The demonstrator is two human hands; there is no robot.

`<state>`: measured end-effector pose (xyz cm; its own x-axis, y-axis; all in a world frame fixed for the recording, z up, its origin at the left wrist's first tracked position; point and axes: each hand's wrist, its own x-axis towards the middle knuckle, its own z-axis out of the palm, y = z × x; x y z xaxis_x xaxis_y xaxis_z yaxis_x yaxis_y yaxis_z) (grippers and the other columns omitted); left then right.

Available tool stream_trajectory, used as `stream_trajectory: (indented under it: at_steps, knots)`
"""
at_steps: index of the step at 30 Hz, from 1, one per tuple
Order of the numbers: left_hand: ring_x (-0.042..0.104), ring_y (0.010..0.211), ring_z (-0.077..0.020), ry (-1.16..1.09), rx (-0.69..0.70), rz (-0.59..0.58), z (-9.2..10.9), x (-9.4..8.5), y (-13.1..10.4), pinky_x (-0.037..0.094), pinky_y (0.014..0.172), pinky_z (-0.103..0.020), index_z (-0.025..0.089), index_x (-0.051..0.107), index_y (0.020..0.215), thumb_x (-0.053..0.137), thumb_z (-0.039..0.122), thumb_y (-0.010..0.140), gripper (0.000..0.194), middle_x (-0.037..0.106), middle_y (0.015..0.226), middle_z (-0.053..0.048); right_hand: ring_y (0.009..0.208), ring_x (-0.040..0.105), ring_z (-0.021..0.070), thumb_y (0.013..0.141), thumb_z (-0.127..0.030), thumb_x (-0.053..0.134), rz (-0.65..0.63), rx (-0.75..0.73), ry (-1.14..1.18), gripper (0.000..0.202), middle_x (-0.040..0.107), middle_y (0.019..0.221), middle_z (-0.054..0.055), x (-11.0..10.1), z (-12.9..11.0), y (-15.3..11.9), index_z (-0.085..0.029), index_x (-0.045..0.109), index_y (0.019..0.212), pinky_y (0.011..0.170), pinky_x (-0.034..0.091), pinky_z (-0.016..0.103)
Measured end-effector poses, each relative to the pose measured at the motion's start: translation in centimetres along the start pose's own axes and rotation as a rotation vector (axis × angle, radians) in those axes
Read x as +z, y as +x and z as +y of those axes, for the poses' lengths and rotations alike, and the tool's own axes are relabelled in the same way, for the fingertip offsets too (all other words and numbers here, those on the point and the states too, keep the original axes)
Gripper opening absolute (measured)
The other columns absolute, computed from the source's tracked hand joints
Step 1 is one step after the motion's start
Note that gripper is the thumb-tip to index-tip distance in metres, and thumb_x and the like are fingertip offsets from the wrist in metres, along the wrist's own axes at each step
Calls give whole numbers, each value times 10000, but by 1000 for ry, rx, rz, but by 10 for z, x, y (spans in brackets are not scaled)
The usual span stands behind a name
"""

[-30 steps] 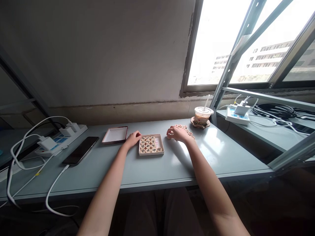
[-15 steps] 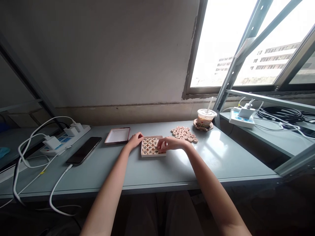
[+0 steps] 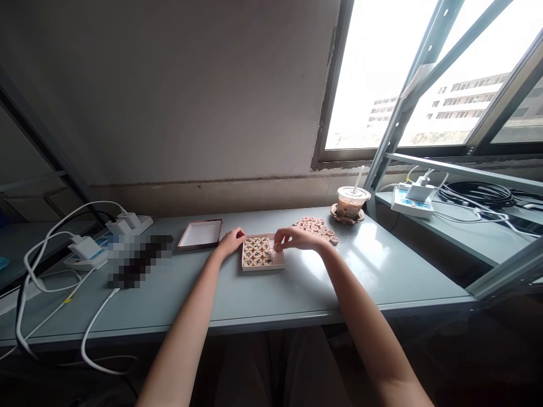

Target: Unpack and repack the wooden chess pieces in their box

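A shallow white-sided box [image 3: 263, 268] stands near the middle of the desk, with rows of round wooden Chinese chess pieces [image 3: 257, 247] inside, marked in dark characters. Its right-hand strip shows the bare bottom. My left hand [image 3: 230, 242] holds the box at its upper left corner, fingertips on the edge. Over the right part of the box, my right hand [image 3: 297, 238] pinches one Chinese chess piece [image 3: 278, 247] between thumb and fingers. More pieces with red characters [image 3: 316, 226] lie close together on the desk behind my right hand, which partly covers them.
An upturned box lid [image 3: 200, 234] lies left of the box. A drink cup with a straw [image 3: 353, 202] stands on a coaster at the back right. Power strips [image 3: 95, 251] with white cables and a pixelated dark object [image 3: 139, 263] are on the left. A metal frame [image 3: 399, 121] rises at right.
My right hand has risen slightly and moved back from the lower right of the box, with a piece in its fingers. My left hand stays at the corner. The view has shifted slightly.
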<state>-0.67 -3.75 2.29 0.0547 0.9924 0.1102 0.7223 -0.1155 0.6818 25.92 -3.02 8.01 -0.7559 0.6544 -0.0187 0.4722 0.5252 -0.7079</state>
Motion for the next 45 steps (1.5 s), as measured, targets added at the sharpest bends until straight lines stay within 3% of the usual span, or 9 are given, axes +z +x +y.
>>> stream_trajectory:
  at_steps: [3,8,11,16,21,25,30,35,45]
  knots:
    - [564,821,-184,7,-7,-5,0,0,0,408,716,-280,195,520,781,468,359,766,172,637,878,-28,771,606,143,807,-352,573,186,76,-42,211,682,868,28,-10,12,-6,-200,645,935,602,430,216]
    - [566,835,-186,5,-4,-6,1,0,0,406,725,-283,199,516,777,463,365,772,174,638,882,-27,817,612,190,778,-270,611,150,269,-434,131,678,850,48,-11,29,-7,-200,686,859,679,426,251]
    - [567,834,-186,11,-13,-5,1,0,0,406,726,-284,202,516,778,461,365,772,173,638,880,-24,903,590,203,787,-337,624,224,209,-558,214,653,965,66,-6,27,-4,-212,679,951,743,414,259]
    - [569,820,-179,-12,4,-3,1,0,-1,416,721,-274,200,520,777,464,380,772,188,634,869,-24,854,575,186,781,-252,622,141,237,-603,139,646,923,50,-5,25,-6,-214,682,899,720,388,261]
    - [554,759,-156,-35,38,-2,3,-1,-2,406,662,-249,201,508,747,464,366,768,172,607,811,-6,1066,477,275,792,-258,617,369,400,-779,136,585,1094,103,-12,36,-12,-203,670,905,857,356,382]
    - [538,725,-146,-43,50,3,4,-1,-3,393,640,-243,199,495,724,461,341,761,151,589,770,3,1097,449,256,875,-297,531,477,181,-696,169,560,1133,85,0,29,-1,-231,647,978,862,371,387]
    - [543,734,-153,-36,54,15,3,0,-1,406,670,-251,197,503,730,471,325,757,134,587,758,0,1098,446,244,876,-239,539,364,-113,-748,243,527,1219,66,36,8,22,-283,632,1096,870,363,382]
    - [551,739,-156,-21,59,16,3,1,0,409,678,-252,197,506,730,463,302,756,116,598,762,-3,1059,463,248,854,-242,573,297,-24,-742,262,549,1169,95,43,4,28,-237,614,1113,840,368,363]
    - [548,740,-158,1,61,15,0,1,0,404,671,-255,201,498,741,459,338,759,143,597,782,-4,1060,450,237,825,-429,603,474,-12,-631,231,567,1124,58,25,19,24,-241,636,955,842,329,349]
